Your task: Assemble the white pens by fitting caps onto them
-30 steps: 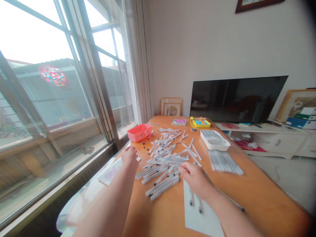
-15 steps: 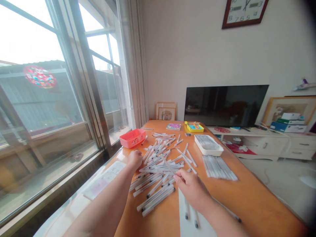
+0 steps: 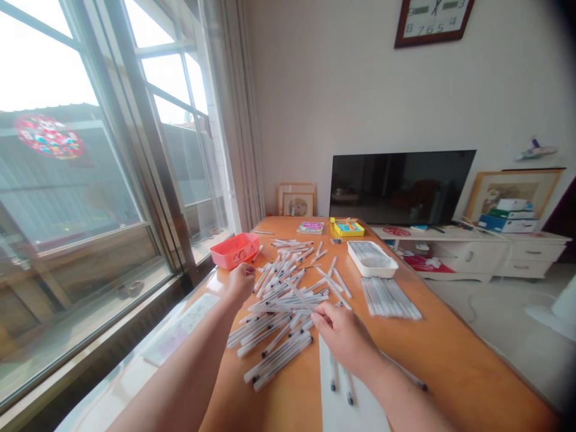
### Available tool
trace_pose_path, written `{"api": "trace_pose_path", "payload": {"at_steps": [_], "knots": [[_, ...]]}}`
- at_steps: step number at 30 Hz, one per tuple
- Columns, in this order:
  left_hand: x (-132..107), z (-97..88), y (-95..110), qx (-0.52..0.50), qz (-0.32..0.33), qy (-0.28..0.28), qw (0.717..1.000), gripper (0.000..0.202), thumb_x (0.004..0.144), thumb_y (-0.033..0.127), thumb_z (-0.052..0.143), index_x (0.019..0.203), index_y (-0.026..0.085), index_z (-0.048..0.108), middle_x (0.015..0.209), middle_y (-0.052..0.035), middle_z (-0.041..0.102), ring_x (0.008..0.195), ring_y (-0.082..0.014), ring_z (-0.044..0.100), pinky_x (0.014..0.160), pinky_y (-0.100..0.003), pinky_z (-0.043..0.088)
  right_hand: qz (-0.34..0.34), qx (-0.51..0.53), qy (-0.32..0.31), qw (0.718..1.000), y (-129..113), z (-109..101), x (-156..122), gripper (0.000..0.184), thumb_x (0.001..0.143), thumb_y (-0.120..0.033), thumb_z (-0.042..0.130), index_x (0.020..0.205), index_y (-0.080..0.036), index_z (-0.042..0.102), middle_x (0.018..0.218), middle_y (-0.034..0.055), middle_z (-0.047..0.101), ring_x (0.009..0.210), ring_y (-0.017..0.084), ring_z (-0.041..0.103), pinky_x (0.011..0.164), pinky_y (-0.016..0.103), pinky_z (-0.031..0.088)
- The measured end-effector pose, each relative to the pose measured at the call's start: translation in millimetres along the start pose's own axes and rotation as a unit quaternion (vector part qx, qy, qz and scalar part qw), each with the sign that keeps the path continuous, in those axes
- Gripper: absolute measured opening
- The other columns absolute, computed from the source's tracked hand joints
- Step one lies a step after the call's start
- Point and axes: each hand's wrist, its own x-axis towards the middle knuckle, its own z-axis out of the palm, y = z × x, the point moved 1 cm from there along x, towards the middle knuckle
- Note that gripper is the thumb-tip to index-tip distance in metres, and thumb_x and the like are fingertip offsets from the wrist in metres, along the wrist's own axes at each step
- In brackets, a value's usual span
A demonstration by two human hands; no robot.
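A big loose pile of white pens (image 3: 288, 294) covers the middle of the orange table (image 3: 450, 354). My right hand (image 3: 342, 333) rests at the pile's near edge, fingers pinched on one white pen that sticks up toward the pile. My left hand (image 3: 240, 282) hovers at the pile's left side, near a pink plastic box (image 3: 234, 249), fingers curled shut on something I cannot make out. Two pens with dark tips lie on a white sheet (image 3: 346, 402) under my right wrist.
A white tray (image 3: 372, 259) holding pens stands beyond a neat row of pens (image 3: 389, 297). A yellow box (image 3: 347, 227) and a small book (image 3: 310, 227) sit at the far end. A window runs along the left; a TV (image 3: 400, 186) and low cabinet stand behind.
My left hand moved forward from the table edge to beside the pink box and closed its fingers. The right hand stayed at the pile. The view rose, showing the wall clock.
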Motion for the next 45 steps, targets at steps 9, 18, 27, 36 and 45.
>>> {"api": "trace_pose_path", "payload": {"at_steps": [9, 18, 27, 36, 45], "knots": [[-68.8, -5.1, 33.4, -0.217, -0.014, -0.243, 0.945, 0.026, 0.072, 0.032, 0.082, 0.081, 0.014, 0.065, 0.078, -0.0061, 0.066, 0.065, -0.0098, 0.056, 0.060, -0.020, 0.043, -0.044, 0.052, 0.044, 0.997, -11.9, -10.0, -1.5, 0.024, 0.095, -0.037, 0.050, 0.096, -0.024, 0.070, 0.088, 0.0040, 0.072, 0.082, 0.021, 0.065, 0.070, 0.028, 0.044], [-79.3, -0.5, 15.6, -0.243, -0.049, -0.274, 0.929, 0.026, 0.076, 0.031, 0.081, 0.089, 0.012, 0.069, 0.081, -0.0056, 0.066, 0.067, -0.0077, 0.056, 0.063, -0.017, 0.045, -0.057, 0.033, 0.054, 0.996, -12.8, -9.3, -1.4, 0.021, 0.094, -0.034, 0.051, 0.095, -0.025, 0.071, 0.089, 0.0024, 0.072, 0.082, 0.019, 0.065, 0.071, 0.027, 0.046], [-80.4, -1.0, 14.3, -0.217, -0.031, -0.290, 0.931, 0.024, 0.079, 0.033, 0.078, 0.086, 0.013, 0.067, 0.078, -0.0046, 0.064, 0.066, -0.0082, 0.056, 0.062, -0.018, 0.044, -0.068, 0.025, 0.055, 0.996, -12.1, -5.5, -0.6, 0.018, 0.093, -0.031, 0.053, 0.094, -0.025, 0.071, 0.087, 0.0026, 0.072, 0.080, 0.019, 0.065, 0.071, 0.027, 0.047], [-82.1, 0.0, 15.8, -0.192, -0.019, -0.285, 0.939, 0.027, 0.079, 0.036, 0.078, 0.085, 0.013, 0.066, 0.075, -0.0037, 0.063, 0.064, -0.0089, 0.056, 0.061, -0.019, 0.042, -0.071, 0.015, 0.055, 0.996, -11.1, -4.2, -1.5, 0.018, 0.093, -0.031, 0.053, 0.096, -0.025, 0.070, 0.088, 0.0024, 0.072, 0.081, 0.019, 0.065, 0.073, 0.028, 0.047], [-84.0, 2.2, 15.9, -0.146, 0.015, -0.269, 0.952, 0.029, 0.077, 0.039, 0.078, 0.081, 0.014, 0.066, 0.072, -0.0034, 0.065, 0.063, -0.0102, 0.056, 0.062, -0.022, 0.043, -0.076, 0.002, 0.051, 0.996, -13.1, -3.9, -0.9, 0.017, 0.093, -0.028, 0.052, 0.093, -0.024, 0.069, 0.087, 0.0022, 0.071, 0.081, 0.019, 0.065, 0.072, 0.028, 0.045]]}}
